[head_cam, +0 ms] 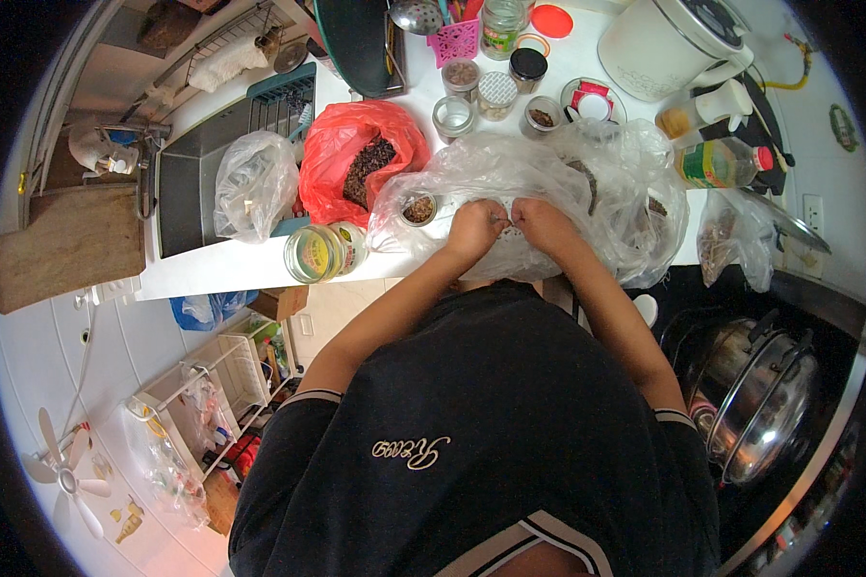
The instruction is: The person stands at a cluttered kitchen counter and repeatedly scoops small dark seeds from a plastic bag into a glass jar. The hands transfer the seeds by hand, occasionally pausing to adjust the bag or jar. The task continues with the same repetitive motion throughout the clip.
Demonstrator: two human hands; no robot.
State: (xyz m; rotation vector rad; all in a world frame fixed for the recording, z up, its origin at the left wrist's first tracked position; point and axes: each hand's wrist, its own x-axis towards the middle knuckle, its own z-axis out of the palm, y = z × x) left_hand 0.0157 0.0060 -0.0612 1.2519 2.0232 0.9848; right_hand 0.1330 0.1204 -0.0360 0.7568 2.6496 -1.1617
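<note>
My left hand [475, 228] and my right hand [541, 221] meet over a clear plastic bag [469, 169] at the counter's front edge. The fingertips of both are pinched close together; a tiny thing seems to be between them, too small to name. Small dark bits lie just below the fingers. Left of my hands, a small round container of brown bits [418, 210] stands within the bag's outline. A red plastic bag [321, 151] holding dark dried pieces [368, 169] lies farther left. To the right, another clear bag [631, 155] holds dark material.
Several small jars [496, 94] stand behind the bags, near a white electric pot [667, 50]. Two glass jars [312, 254] stand at the front left edge, near a sink [187, 209]. An oil bottle [722, 164] lies right; a lidded steel pan [754, 404] sits on the dark hob.
</note>
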